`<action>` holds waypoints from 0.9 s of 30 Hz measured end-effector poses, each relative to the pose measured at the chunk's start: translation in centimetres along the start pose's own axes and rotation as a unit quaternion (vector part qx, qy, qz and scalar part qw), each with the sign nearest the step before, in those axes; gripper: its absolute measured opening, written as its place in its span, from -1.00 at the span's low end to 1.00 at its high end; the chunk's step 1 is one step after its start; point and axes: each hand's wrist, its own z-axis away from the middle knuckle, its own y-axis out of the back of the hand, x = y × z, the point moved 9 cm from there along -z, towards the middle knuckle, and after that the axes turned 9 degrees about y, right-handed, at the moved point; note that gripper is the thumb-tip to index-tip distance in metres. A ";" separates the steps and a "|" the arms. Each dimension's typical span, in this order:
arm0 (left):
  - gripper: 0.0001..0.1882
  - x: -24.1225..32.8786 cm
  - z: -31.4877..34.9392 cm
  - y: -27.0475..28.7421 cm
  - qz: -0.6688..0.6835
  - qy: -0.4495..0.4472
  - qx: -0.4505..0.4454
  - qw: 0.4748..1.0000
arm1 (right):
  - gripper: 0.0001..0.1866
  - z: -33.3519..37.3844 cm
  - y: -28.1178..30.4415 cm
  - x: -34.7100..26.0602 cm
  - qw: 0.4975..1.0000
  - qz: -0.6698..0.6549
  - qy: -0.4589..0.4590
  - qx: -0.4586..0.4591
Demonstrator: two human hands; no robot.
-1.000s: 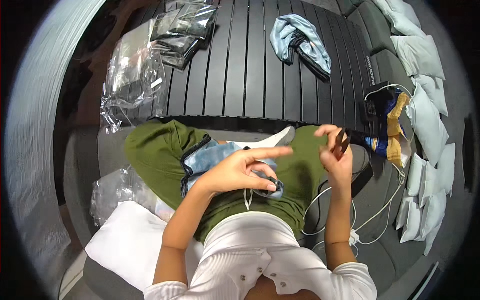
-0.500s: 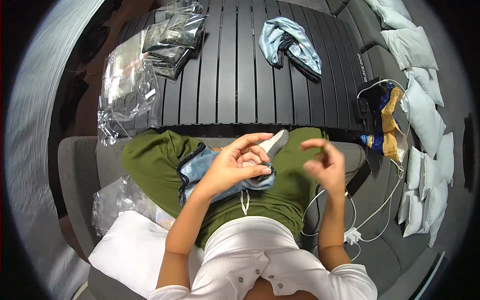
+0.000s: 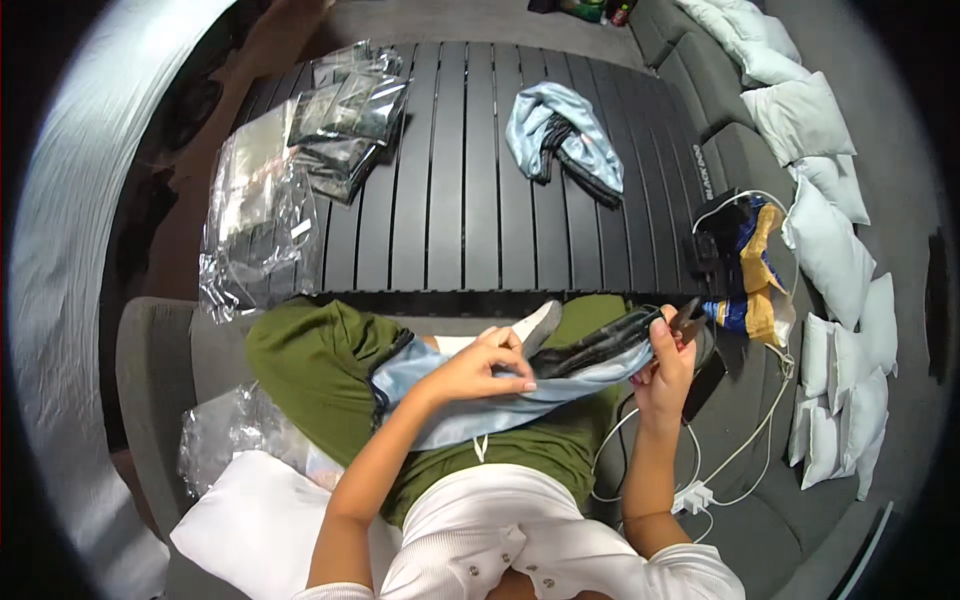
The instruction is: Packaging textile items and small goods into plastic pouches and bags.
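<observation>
A light blue cloth (image 3: 570, 395) with black trim lies over my lap and stretches up to the right. Its kind is not clear from the way it is bunched. My right hand (image 3: 668, 370) pinches the raised right end, thumb on top. Above those fingers shows a dark brown tip (image 3: 688, 315) that I cannot make out. My left hand (image 3: 480, 368) is at the middle of the cloth, fingers curled and thumb pressed to the fabric. Another light blue cloth (image 3: 575, 130) with black edging lies bunched on the black slatted table (image 3: 445, 230).
Clear plastic packets (image 3: 345, 120) are piled at the table's left. A blue and yellow bag (image 3: 760, 280) and white cables (image 3: 735, 460) are at right. White pillows (image 3: 835, 240) line the right side; another white pillow (image 3: 255, 530) and crumpled clear plastic (image 3: 230, 435) lie at left.
My right hand, empty before, now holds the cloth's right end. The cloth, earlier bunched under my left hand, is drawn out to the right. The view has tilted up slightly.
</observation>
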 end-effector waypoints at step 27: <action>-0.76 14.0 8.4 10.6 0.377 0.006 0.197 0.905 | -0.88 -2.4 1.0 -2.9 0.993 0.020 0.040 0.107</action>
